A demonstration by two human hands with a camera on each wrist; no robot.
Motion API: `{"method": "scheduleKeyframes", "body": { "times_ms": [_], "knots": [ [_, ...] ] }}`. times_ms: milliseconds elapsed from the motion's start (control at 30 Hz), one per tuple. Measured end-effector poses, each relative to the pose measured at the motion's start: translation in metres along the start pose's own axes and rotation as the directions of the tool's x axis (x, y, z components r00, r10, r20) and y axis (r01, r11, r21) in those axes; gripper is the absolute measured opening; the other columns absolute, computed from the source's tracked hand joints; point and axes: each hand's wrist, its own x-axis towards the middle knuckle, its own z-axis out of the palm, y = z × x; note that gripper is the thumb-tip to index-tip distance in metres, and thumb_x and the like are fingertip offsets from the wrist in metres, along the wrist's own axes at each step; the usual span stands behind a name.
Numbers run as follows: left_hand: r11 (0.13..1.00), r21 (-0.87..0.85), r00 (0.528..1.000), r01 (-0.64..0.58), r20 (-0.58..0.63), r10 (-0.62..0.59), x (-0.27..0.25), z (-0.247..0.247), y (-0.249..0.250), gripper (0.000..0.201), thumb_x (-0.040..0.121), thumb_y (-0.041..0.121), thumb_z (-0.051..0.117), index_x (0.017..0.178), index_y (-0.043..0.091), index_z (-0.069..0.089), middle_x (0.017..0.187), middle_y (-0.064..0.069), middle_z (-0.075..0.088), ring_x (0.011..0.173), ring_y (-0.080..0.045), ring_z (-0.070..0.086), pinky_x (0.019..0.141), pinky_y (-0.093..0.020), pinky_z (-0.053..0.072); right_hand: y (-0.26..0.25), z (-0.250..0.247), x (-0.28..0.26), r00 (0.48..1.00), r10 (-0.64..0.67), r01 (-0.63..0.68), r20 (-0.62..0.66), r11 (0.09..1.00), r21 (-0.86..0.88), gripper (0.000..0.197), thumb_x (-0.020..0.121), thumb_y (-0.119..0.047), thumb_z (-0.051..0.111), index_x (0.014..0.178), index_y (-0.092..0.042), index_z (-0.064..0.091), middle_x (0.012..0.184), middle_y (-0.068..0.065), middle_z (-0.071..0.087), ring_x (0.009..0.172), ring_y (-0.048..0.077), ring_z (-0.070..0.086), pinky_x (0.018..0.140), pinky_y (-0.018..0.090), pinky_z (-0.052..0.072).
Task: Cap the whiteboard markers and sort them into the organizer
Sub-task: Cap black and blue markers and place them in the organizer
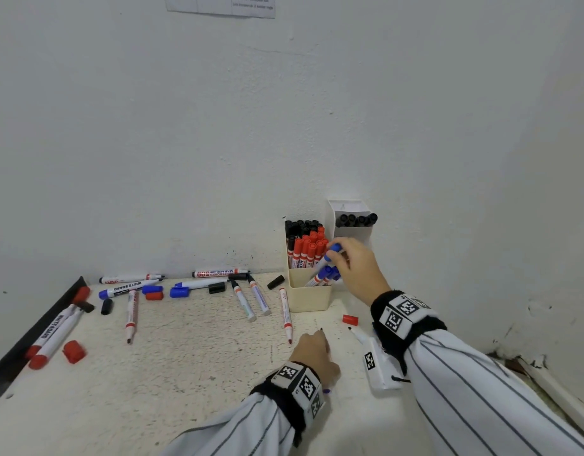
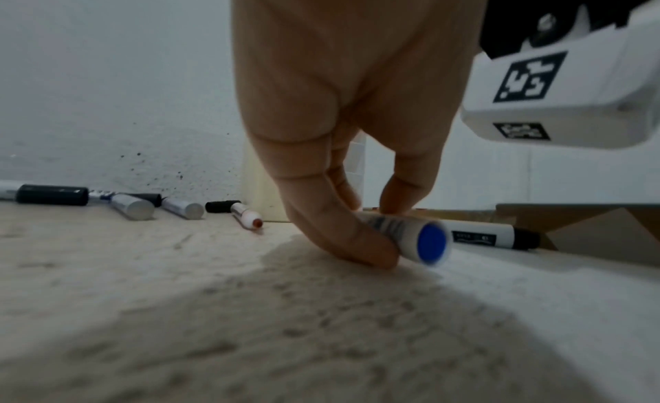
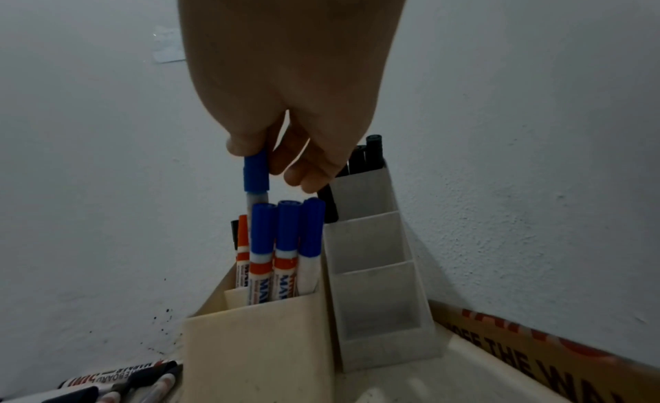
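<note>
Right hand (image 3: 285, 84) pinches a blue-capped white plastic marker (image 3: 255, 177) by its cap, body down inside the cream plastic organizer (image 3: 257, 350) below; left hand (image 2: 343, 112) grips another blue-ended white marker (image 2: 410, 237) on the speckled tabletop (image 2: 250, 324)

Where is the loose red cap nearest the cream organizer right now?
In the head view the red cap lies on the table right of centre, just in front of the cream organizer, below the right hand and beside its wristband.
</note>
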Motion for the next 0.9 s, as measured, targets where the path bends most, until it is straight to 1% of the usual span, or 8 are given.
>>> {"method": "scheduleKeyframes", "body": {
  "times_ms": [100, 167, 233, 300, 400, 567, 733, 900],
  "knots": [
    [0.989, -0.143, 1.000, 0.021, -0.020, -0.024, -0.001, -0.005, -0.006, 0.026, 0.083, 0.014, 0.058, 0.103, 0.017, 0.042, 0.104, -0.003, 0.043, 0.087, -0.016, 0.048, 0.065, -0.021, 0.042, 0.001, 0.005, 0.001, 0.999, 0.032, -0.033, 0.033, 0.999, 0.006, 0.018, 0.092, -0.006, 0.053, 0.109, -0.004, 0.059, 0.097, 0.005, 0.052, 0.071, -0.005, 0.047, 0.061, -0.001, 0.037],
    [0.973, -0.228, 0.998, 0.038, -0.042, -0.049, -0.002, -0.009, -0.011, 0.029, 0.084, 0.013, 0.059, 0.106, 0.019, 0.041, 0.105, -0.003, 0.045, 0.086, -0.016, 0.048, 0.055, -0.016, 0.040, 0.003, 0.007, 0.001, 0.997, 0.051, -0.050, 0.055, 0.999, -0.008, 0.015, 0.090, -0.010, 0.057, 0.104, -0.016, 0.053, 0.088, -0.003, 0.056, 0.067, -0.005, 0.051, 0.060, 0.004, 0.041],
    [0.944, -0.322, 0.994, 0.067, -0.062, -0.092, -0.002, -0.012, -0.016, 0.032, 0.083, 0.012, 0.060, 0.109, 0.019, 0.042, 0.111, -0.006, 0.052, 0.084, -0.015, 0.050, 0.047, -0.014, 0.039, 0.004, 0.009, 0.001, 0.995, 0.030, -0.022, 0.099, 0.997, -0.075, 0.012, 0.089, -0.013, 0.060, 0.095, -0.017, 0.051, 0.081, -0.008, 0.057, 0.064, -0.003, 0.054, 0.060, 0.009, 0.042],
    [0.911, -0.402, 0.987, 0.089, -0.085, -0.133, -0.002, -0.016, -0.021, 0.038, 0.083, 0.011, 0.060, 0.118, 0.015, 0.045, 0.116, -0.007, 0.055, 0.084, -0.013, 0.050, 0.055, -0.015, 0.041, 0.007, 0.012, 0.002, 0.992, 0.000, 0.022, 0.128, 0.985, -0.172, 0.007, 0.087, -0.016, 0.063, 0.093, -0.015, 0.058, 0.083, -0.005, 0.061, 0.073, 0.008, 0.055, 0.067, 0.020, 0.044],
    [0.863, -0.490, 0.979, 0.122, -0.081, -0.185, -0.001, -0.022, -0.028, 0.045, 0.085, 0.010, 0.058, 0.127, 0.014, 0.044, 0.118, -0.007, 0.055, 0.084, -0.012, 0.050, 0.055, -0.015, 0.040, 0.011, 0.017, 0.003, 0.988, -0.009, 0.047, 0.155, 0.969, -0.244, 0.003, 0.085, -0.017, 0.063, 0.084, -0.018, 0.065, 0.082, -0.007, 0.061, 0.087, 0.016, 0.053, 0.078, 0.034, 0.046],
    [0.783, -0.601, 0.971, 0.161, -0.046, -0.235, -0.004, -0.028, -0.034, 0.044, 0.083, 0.011, 0.056, 0.125, 0.016, 0.049, 0.119, -0.009, 0.057, 0.100, -0.023, 0.061, 0.082, -0.034, 0.055, 0.014, 0.020, 0.000, 0.987, -0.021, 0.064, 0.159, 0.959, -0.277, 0.004, 0.086, -0.015, 0.061, 0.088, -0.016, 0.065, 0.082, -0.012, 0.055, 0.092, 0.016, 0.047, 0.082, 0.034, 0.044],
    [0.793, -0.595, 0.957, 0.131, -0.132, -0.257, -0.004, -0.031, -0.042, 0.031, 0.092, 0.016, 0.042, 0.122, 0.014, 0.052, 0.117, -0.010, 0.060, 0.098, -0.024, 0.060, 0.083, -0.031, 0.051, 0.014, 0.021, -0.003, 0.981, -0.043, 0.110, 0.190, 0.927, -0.358, 0.019, 0.091, -0.019, 0.055, 0.107, -0.020, 0.066, 0.105, -0.007, 0.062, 0.100, 0.017, 0.044, 0.089, 0.029, 0.036],
    [0.778, -0.623, 0.943, 0.081, -0.206, -0.262, -0.004, -0.032, -0.049, 0.033, 0.093, 0.013, 0.035, 0.113, 0.008, 0.061, 0.107, -0.015, 0.065, 0.095, -0.035, 0.061, 0.079, -0.040, 0.049, 0.017, 0.020, -0.005, 0.982, -0.035, 0.094, 0.188, 0.944, -0.317, 0.020, 0.091, -0.016, 0.055, 0.107, -0.019, 0.067, 0.109, -0.004, 0.063, 0.100, 0.015, 0.041, 0.089, 0.025, 0.032]
  ]
}}
